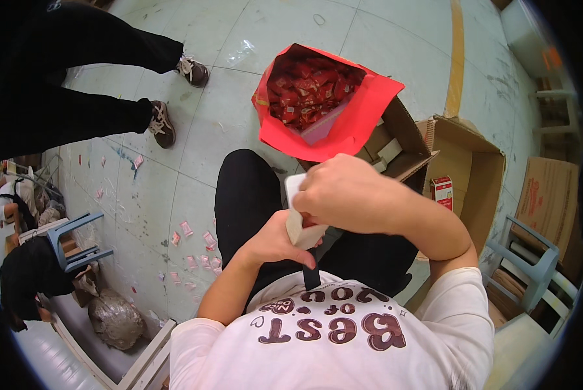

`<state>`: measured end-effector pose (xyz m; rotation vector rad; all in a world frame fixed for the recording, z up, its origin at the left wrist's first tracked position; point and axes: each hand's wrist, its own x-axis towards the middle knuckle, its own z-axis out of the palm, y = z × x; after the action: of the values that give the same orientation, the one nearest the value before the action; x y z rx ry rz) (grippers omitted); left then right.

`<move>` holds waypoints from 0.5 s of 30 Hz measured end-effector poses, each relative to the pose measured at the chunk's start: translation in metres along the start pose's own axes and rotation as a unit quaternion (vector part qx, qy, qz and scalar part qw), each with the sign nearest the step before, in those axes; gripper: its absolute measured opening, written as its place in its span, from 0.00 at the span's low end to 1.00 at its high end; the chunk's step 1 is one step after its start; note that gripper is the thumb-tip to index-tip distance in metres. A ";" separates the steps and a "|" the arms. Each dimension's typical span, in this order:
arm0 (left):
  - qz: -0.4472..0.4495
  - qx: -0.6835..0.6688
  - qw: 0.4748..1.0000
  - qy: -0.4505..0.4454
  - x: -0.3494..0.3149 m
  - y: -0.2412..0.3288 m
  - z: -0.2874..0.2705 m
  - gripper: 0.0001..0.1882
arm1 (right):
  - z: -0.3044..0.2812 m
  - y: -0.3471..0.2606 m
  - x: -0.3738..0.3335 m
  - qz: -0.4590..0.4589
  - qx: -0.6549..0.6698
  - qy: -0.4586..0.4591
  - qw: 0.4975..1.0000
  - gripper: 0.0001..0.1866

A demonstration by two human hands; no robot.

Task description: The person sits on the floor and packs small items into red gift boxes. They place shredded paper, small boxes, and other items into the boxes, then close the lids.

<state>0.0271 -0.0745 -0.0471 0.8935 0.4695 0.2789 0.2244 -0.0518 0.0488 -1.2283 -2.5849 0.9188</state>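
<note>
A small white carton point(297, 229) with its flap up is held in front of my lap. My left hand point(272, 239) wraps round its lower side. Over the carton's open mouth, my right hand point(340, 192) is closed with the fingers curled down into it. A bit of red shows under those fingers; what they hold is hidden. Just beyond my hands stands a large red bag point(343, 144), its mouth wide, filled with small red wrapped packets point(311, 91).
An open cardboard box point(408, 127) sits right of the bag with white cartons inside. Another cardboard box point(483, 175) beside it holds a red-and-white carton point(442, 192). Small pink packets point(205, 261) lie scattered on the floor. Another person's shoes point(163, 125) are at the left.
</note>
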 end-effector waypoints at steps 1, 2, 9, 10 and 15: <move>0.001 0.001 1.000 0.003 0.001 0.000 0.002 0.35 | 0.008 0.000 0.001 -0.021 -0.014 0.071 0.997 0.04; 0.024 0.018 0.999 0.018 0.000 -0.002 0.002 0.31 | 0.008 0.002 -0.001 -0.017 0.099 0.208 0.973 0.03; -0.043 0.024 0.988 0.143 -0.018 -0.020 0.016 0.27 | 0.081 -0.013 -0.003 -0.028 0.270 0.444 0.854 0.13; -0.059 0.043 0.982 0.172 -0.024 -0.026 0.019 0.30 | 0.090 -0.014 -0.007 -0.007 0.223 0.429 0.875 0.14; -0.083 -0.014 0.988 0.130 -0.045 -0.056 0.039 0.29 | 0.114 -0.029 -0.044 0.179 0.121 0.337 0.916 0.14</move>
<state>0.0096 -0.1533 -0.0583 0.7883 0.7763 0.2510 0.1928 -0.1514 -0.0201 -1.6137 -1.6961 0.6711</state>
